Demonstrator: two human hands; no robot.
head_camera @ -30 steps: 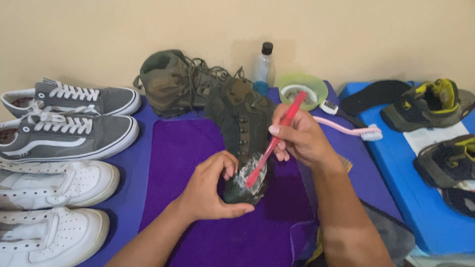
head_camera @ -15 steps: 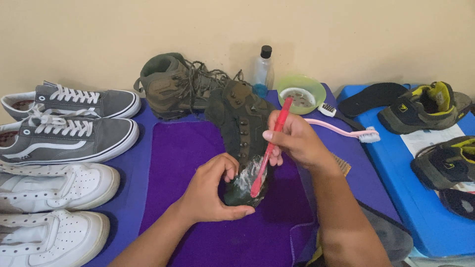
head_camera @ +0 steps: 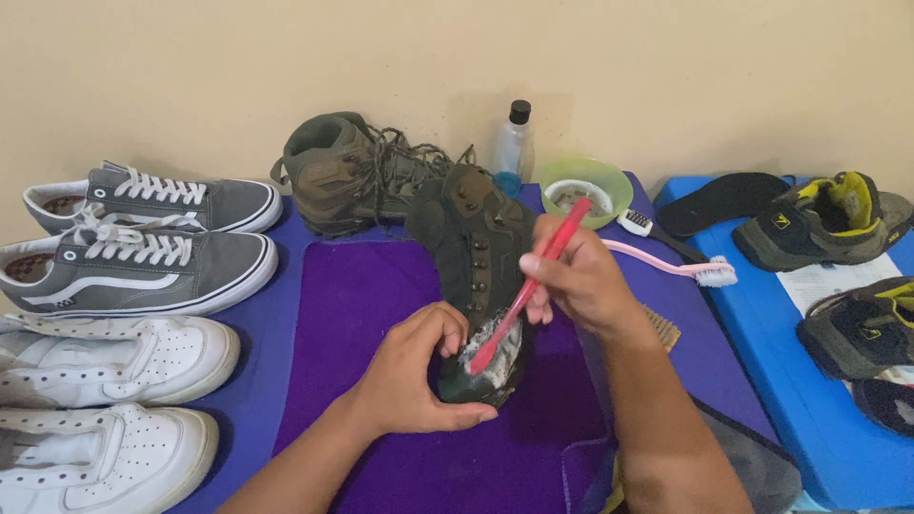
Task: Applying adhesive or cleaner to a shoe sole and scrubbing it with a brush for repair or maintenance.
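Observation:
A dark olive hiking boot [head_camera: 473, 238] lies on a purple cloth [head_camera: 357, 314], toe toward me. My left hand [head_camera: 419, 369] cups the toe from the left and holds it steady. My right hand [head_camera: 579, 279] grips a red toothbrush [head_camera: 533, 281] whose head rests in white foam on the boot's toe. The matching olive boot [head_camera: 347, 171] stands upright behind, laces loose.
Two grey sneakers [head_camera: 143, 247] and two white sneakers [head_camera: 105, 400] line the left side. At the back stand a clear bottle [head_camera: 511, 143] and a green bowl [head_camera: 588, 183]; a pink brush [head_camera: 678, 267] lies right. On a blue surface [head_camera: 809, 400] rest black-yellow shoes [head_camera: 821, 221] and an insole.
The red toothbrush has slid a little down along the foamy toe with my right hand. My left hand keeps its hold on the boot.

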